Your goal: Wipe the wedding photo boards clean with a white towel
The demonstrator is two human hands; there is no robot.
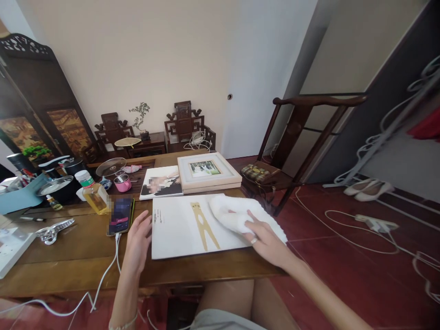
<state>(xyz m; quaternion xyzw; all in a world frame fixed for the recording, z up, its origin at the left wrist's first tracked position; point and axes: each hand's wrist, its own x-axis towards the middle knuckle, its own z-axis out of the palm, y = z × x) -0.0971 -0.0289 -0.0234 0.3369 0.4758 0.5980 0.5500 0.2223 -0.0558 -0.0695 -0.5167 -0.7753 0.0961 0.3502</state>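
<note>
A flat white panel [175, 233] with a tan long-legged figure printed on it lies at the table's front edge. My right hand [263, 236] presses a bunched white towel [237, 215] onto the panel's right side, fingers closed over the cloth. Part of the towel spreads past the panel's right edge. My left hand [139, 236] is at the panel's left edge, fingers stretched out and holding nothing. Behind the panel lie a photo print [161, 181] and a white framed picture [210, 168].
A phone [122, 215] with a white cable stands left of my left hand. Farther left are an oil bottle [92, 192], a pink cup [123, 183], a black pot [57, 190] and a shiny metal clip [55, 231]. A wooden chair [288, 133] stands beyond the table's right end.
</note>
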